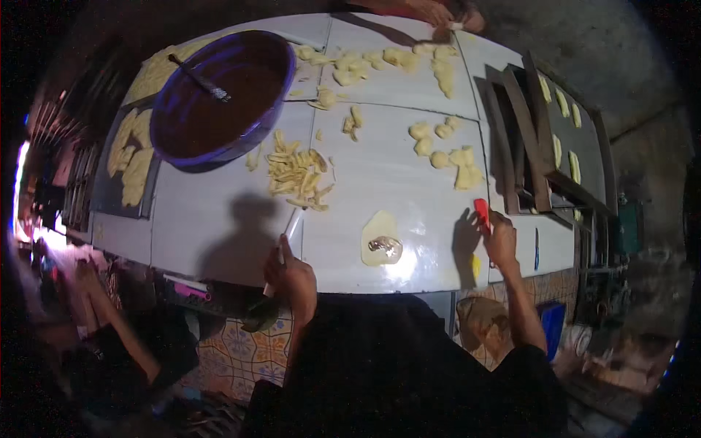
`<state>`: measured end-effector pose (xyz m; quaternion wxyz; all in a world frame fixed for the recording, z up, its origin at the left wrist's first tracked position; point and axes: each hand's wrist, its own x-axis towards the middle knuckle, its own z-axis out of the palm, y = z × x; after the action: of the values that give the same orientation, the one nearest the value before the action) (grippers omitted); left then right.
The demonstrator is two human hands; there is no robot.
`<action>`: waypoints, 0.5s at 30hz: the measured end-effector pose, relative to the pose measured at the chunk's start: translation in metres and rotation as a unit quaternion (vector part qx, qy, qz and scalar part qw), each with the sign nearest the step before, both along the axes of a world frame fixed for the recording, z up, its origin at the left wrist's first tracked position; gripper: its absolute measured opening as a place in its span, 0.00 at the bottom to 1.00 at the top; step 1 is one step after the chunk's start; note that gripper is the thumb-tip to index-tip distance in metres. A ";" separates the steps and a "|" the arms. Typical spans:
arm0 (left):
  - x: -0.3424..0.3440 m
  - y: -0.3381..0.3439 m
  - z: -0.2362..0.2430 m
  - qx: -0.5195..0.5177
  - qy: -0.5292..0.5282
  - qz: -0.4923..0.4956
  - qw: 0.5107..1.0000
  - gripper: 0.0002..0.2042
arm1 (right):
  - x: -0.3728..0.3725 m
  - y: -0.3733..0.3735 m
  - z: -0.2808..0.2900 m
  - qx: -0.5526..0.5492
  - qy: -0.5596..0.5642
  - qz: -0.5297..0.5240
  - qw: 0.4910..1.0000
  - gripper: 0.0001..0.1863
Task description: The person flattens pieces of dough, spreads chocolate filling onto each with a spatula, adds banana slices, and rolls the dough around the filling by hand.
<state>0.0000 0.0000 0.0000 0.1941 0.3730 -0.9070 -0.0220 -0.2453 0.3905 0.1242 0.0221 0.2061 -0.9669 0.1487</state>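
Note:
My left hand [290, 277] grips a slim white rod [293, 228] beside a pile of pale yellow dough strips [296, 171]. My right hand [500, 241] holds a small red tool [482, 212] over the table's right part; a small yellow item [475, 266] lies just below it. Between my hands lies a flat oval of dough [374, 226] with a shiny brownish filling [383, 247] on it. Several dough lumps [438, 139] sit above my right hand. At the upper left stands a wide purple bowl [219, 131] of brown mixture with a utensil [193, 73] in it.
Dough sheets [131, 160] lie on a dark tray at left, dough pieces [350, 69] along the back. Stacked trays [599, 160] with dough logs and a blue-handled tool [537, 248] are at right. Another person's hands [445, 18] are at the far edge, another's arms [109, 306] lower left.

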 end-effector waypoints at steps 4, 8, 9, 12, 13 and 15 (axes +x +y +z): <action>0.022 -0.028 0.021 -0.009 0.026 0.040 0.999 0.31 | 0.012 -0.166 -0.007 -0.169 -0.143 0.227 0.948 0.15; 0.018 -0.024 0.010 -0.028 0.047 0.064 0.996 0.30 | 0.022 -0.300 -0.039 -0.247 -0.019 0.406 0.880 0.20; 0.017 -0.027 0.003 -0.023 0.067 0.067 0.995 0.30 | 0.020 -0.320 -0.045 -0.255 -0.012 0.416 0.873 0.19; 0.026 -0.051 0.007 -0.053 0.075 0.092 0.992 0.27 | 0.017 -0.347 -0.044 -0.177 -0.027 0.416 0.892 0.18; 0.013 -0.052 0.027 -0.097 0.098 0.062 0.988 0.26 | 0.008 -0.341 -0.046 -0.140 -0.055 0.428 0.891 0.17; 0.008 -0.045 0.051 -0.092 0.091 0.058 0.990 0.22 | 0.007 -0.321 -0.046 -0.097 -0.092 0.441 0.888 0.16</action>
<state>0.0084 -0.0448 0.0513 0.3105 0.4022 -0.8604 0.0392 -0.2383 0.0693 0.0783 -0.1147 0.5932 -0.7550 0.2547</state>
